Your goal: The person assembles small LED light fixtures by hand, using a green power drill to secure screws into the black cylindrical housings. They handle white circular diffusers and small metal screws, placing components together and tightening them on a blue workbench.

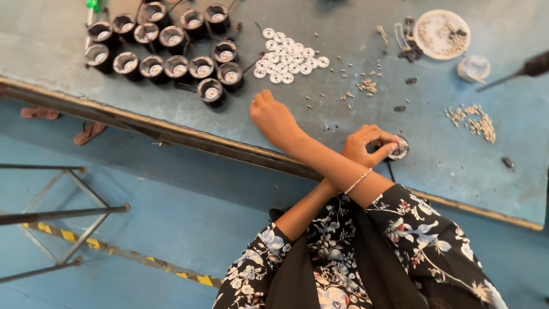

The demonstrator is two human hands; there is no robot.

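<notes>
My arms are crossed over the table edge. My left hand (366, 143) reaches to the right and grips a small round black lamp housing (399, 150) with a pale centre, resting on the blue-grey table (354, 34). My right hand (274, 117), with a thin bracelet on its wrist, lies over the left arm and stretches to the left. Its fingers are curled, knuckles up, with nothing visible in it. It is a short way from the nearest of several black lamp housings (211, 91).
Rows of black housings (154, 46) fill the table's far left. Beside them lies a pile of white discs (289, 57). Small screws (474, 120) are scattered to the right, near a white dish of parts (441, 34) and a small cup (473, 67). A metal stool frame (57, 217) stands on the floor at left.
</notes>
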